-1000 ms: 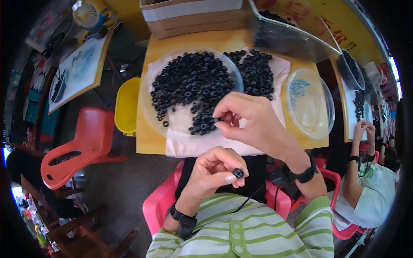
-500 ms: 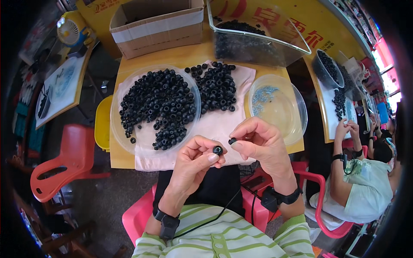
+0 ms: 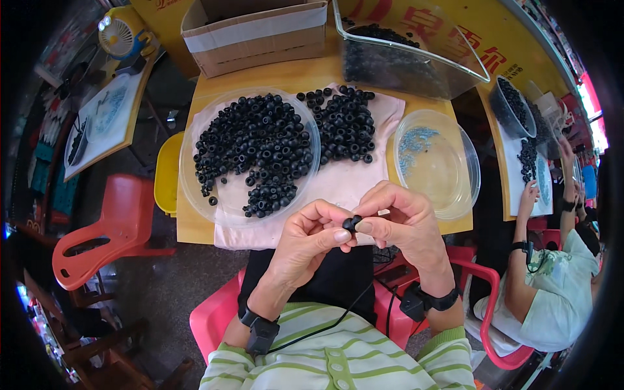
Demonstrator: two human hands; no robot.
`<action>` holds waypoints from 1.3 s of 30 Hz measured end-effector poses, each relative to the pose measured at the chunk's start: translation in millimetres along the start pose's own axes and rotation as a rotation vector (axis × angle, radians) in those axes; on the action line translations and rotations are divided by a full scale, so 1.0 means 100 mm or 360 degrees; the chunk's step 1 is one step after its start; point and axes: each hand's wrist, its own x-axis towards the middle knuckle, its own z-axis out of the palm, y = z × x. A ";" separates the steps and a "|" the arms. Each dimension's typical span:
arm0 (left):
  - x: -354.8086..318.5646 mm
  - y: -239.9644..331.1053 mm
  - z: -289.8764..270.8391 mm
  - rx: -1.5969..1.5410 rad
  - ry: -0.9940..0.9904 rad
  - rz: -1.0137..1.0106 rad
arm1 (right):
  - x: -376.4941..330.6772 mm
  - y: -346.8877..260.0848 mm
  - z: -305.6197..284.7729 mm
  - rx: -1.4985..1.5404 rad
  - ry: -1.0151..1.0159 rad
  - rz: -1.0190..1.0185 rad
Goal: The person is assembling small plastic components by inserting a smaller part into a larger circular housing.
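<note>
While you pinch it between the fingertips of both hands, the small black ring (image 3: 351, 224) sits just above your lap, at the near edge of the table (image 3: 260, 81). Your left hand (image 3: 305, 244) curls around it from the left, thumb and forefinger closed on the piece. Your right hand (image 3: 406, 224) meets it from the right, its fingers bent and closed on the same piece, so the two hands touch at the ring. Each wrist carries a black band, and a thin black cable runs down over your striped green and white top.

Just beyond your hands lies a pale pink cloth (image 3: 338, 185) spread over the yellow tabletop. On it to the left rests a clear round dish (image 3: 195, 195) heaped with black rings (image 3: 260, 149). A second loose heap of black rings (image 3: 344, 123) lies directly on the cloth beside that dish. To the right stands a clear bowl (image 3: 465, 175) with small bluish bits at its bottom.

Farther back, a cardboard box (image 3: 260, 32) stands to the left and a clear rectangular bin (image 3: 416, 52) holding more black pieces to the right. A red plastic chair (image 3: 110, 227) stands on the floor to your left. At your right another person (image 3: 552, 286) in a pale green top sits at a neighbouring table, arms raised over their own work.
</note>
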 end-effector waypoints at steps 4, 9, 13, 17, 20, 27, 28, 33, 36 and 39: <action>-0.01 0.00 0.00 -0.0053 -0.0005 -0.0052 | -0.02 0.02 0.02 -0.0367 0.0033 -0.0300; -0.01 -0.02 0.02 -0.0272 -0.0027 -0.0183 | -0.12 -0.07 0.11 -0.1125 0.0143 -0.0537; -0.02 -0.05 0.02 -0.0375 -0.0023 -0.0253 | -0.11 -0.04 0.18 -0.1400 0.0199 -0.0777; -0.06 0.00 0.07 -0.0351 0.0017 -0.0319 | -0.10 0.02 0.19 -0.1496 0.0198 -0.0938; -0.09 -0.01 0.07 -0.0342 0.0082 -0.0349 | -0.09 0.05 0.19 -0.1578 0.0160 -0.1075; -0.06 0.10 0.04 -0.0113 0.0170 -0.0094 | 0.13 -0.03 0.20 -0.1608 -0.0001 -0.0992; -0.05 0.14 0.02 -0.0003 0.0177 -0.0004 | 0.18 -0.08 0.19 -0.1618 -0.0017 -0.0912; -0.09 0.64 -0.16 0.1596 0.0586 0.0567 | 0.75 -0.56 -0.14 -0.1750 0.0457 -0.0544; -0.11 0.85 -0.35 0.2269 0.0993 0.0655 | 1.22 -0.83 -0.56 -0.1965 0.1013 -0.0441; -0.11 0.91 -0.40 0.2414 0.1064 0.0613 | 1.48 -0.90 -1.17 -0.2241 0.1039 -0.0487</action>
